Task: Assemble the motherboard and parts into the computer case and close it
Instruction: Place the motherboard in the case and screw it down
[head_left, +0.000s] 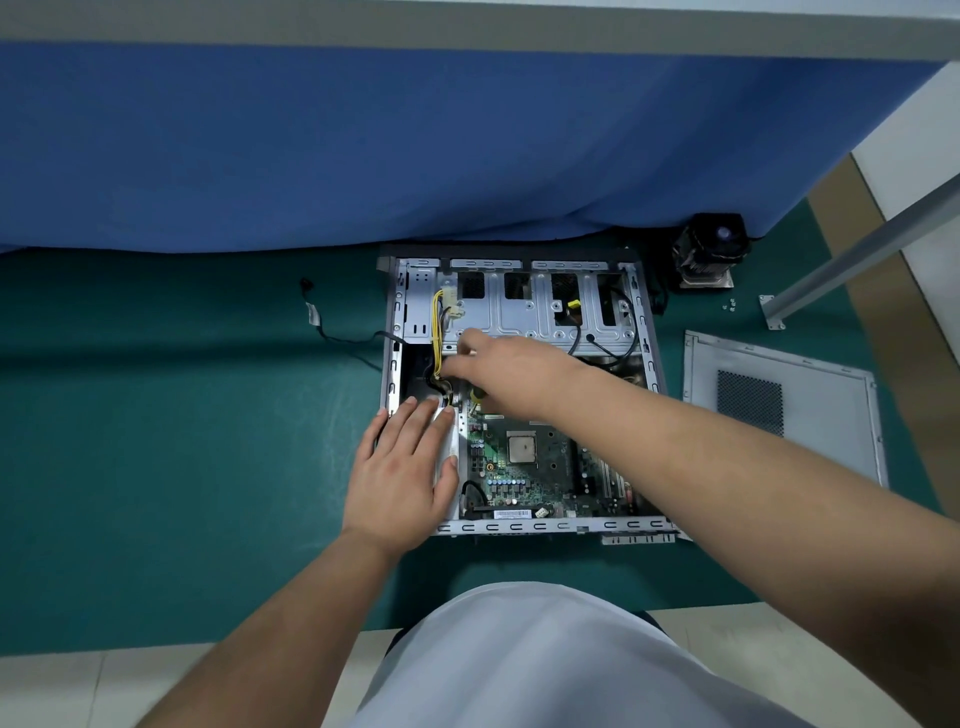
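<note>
An open grey computer case (519, 527) lies flat on the green table. The green motherboard (524, 467) sits in its near half, its square CPU (521, 449) bare. My left hand (402, 467) rests flat on the case's left wall, fingers straight. My right hand (506, 366) reaches into the case above the motherboard's far left corner, near the yellow power cables (438, 322). Its fingers curl round what looks like a yellow-and-black screwdriver handle (475, 393), which the palm mostly hides.
The case's side panel (779, 405) lies flat to the right. A black CPU cooler (709, 249) stands at the back right, with small screws (730, 305) beside it. A loose black cable (317, 319) lies left of the case. A metal bar (857, 254) slants across the right.
</note>
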